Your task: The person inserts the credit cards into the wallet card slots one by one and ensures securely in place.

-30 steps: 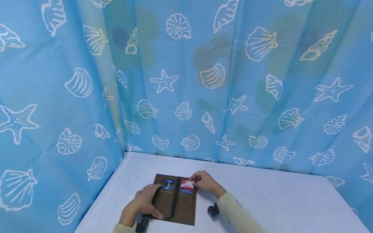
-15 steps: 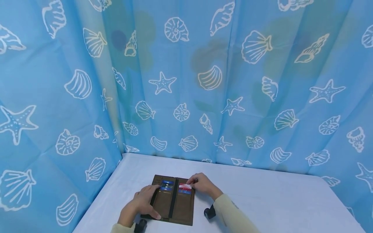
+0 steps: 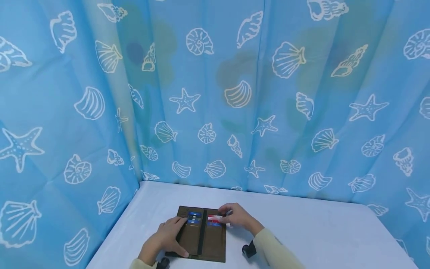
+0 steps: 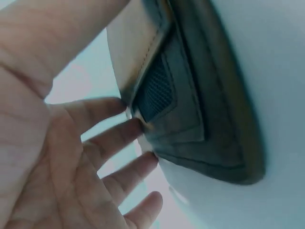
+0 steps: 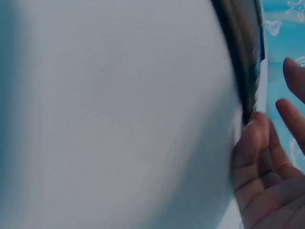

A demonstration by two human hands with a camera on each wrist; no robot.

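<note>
A brown long wallet lies spread flat on the table, a dark band down its fold. My left hand rests along its left side, thumb at the near edge; in the left wrist view the spread fingertips touch the leather edge near a dark mesh patch. On the wallet's right half, my right hand pinches the right end of a red and white card in an upper slot. In the right wrist view thumb and forefinger meet at the wallet's edge, other fingers raised; the card is hidden there.
Several blue and dark cards sit in the left half's slots, and a blue card shows below the red one. A white cloth covers the table. Blue shell-print curtains hang behind and to the left.
The red and white card has slid lower into its slot, so less of it shows. The right hand moved slightly with it; the left hand stays put. The head view has shifted a little.
</note>
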